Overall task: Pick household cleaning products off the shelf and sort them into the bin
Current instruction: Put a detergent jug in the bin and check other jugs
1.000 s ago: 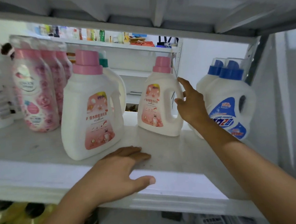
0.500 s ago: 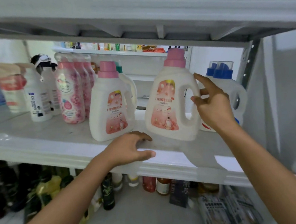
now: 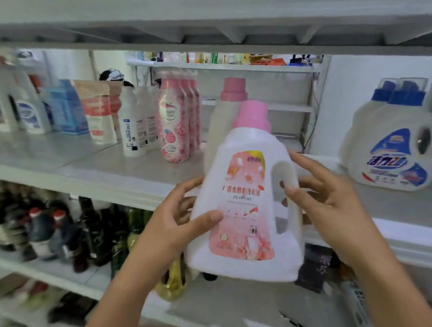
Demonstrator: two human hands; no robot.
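The jug (image 3: 242,203) has come off the shelf (image 3: 120,172): a moment ago it sat at the edge with only the right hand (image 3: 324,200) at its handle and the left hand (image 3: 178,217) resting on the lip, and now it hangs slightly tilted in front of that edge, between both sets of fingers. The right fingers curl round the handle, thumb on its front; the left thumb presses the label while the left fingers wrap the side behind. The pick looks done, so the carry to the bin, which is out of view, comes next.
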